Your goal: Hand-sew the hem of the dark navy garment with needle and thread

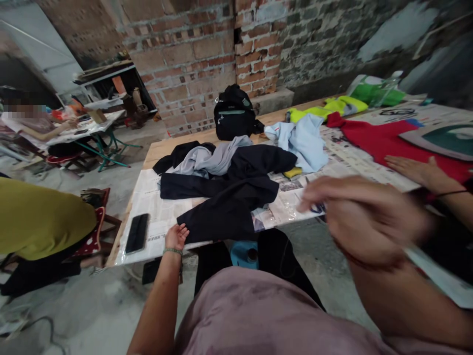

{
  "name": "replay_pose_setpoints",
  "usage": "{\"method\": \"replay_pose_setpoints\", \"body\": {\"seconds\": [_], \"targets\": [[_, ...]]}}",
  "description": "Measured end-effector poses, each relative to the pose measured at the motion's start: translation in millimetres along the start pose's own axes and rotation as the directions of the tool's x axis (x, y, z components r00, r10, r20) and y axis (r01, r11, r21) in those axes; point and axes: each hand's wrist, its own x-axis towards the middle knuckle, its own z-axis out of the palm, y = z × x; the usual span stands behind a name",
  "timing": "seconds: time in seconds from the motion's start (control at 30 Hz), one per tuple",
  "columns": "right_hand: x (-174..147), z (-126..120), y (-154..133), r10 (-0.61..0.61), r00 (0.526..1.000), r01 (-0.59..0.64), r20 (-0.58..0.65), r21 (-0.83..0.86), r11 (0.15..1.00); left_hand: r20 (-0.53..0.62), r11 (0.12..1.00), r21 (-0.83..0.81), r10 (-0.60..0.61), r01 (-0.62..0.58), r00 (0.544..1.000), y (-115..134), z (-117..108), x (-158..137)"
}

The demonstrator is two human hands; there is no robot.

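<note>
A dark garment (221,212) lies spread at the front edge of the table, its long pieces like legs or sleeves. My left hand (178,236) is at its lower left corner, fingers curled on the cloth edge. Raised over the table's right front is my right hand (362,217), smeared by motion and apart from the garment; its fingers do not show clearly. Behind the dark cloth a grey garment (216,158) lies crumpled among other black cloth. A black phone (137,233) rests left of my left hand.
Newspaper under clear plastic covers the wooden table (157,187). At the back stand a black backpack (234,113), a light blue garment (301,140) and a yellow-green one (328,107). On the right, another person's hand (417,170) lies on a red garment (377,138). Someone in mustard clothing (44,217) sits left.
</note>
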Motion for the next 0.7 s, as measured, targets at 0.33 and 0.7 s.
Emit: {"method": "replay_pose_setpoints", "body": {"seconds": [0.33,0.7], "targets": [[55,27,186,0.172,0.968,0.007,0.182,-0.706,0.708,0.003,0.982,0.165,-0.089,0.088,0.996,8,-8,9],[85,68,187,0.393,0.813,0.272,0.43,-0.877,0.397,0.008,0.923,0.383,-0.042,0.036,0.999,38,-24,35]]}}
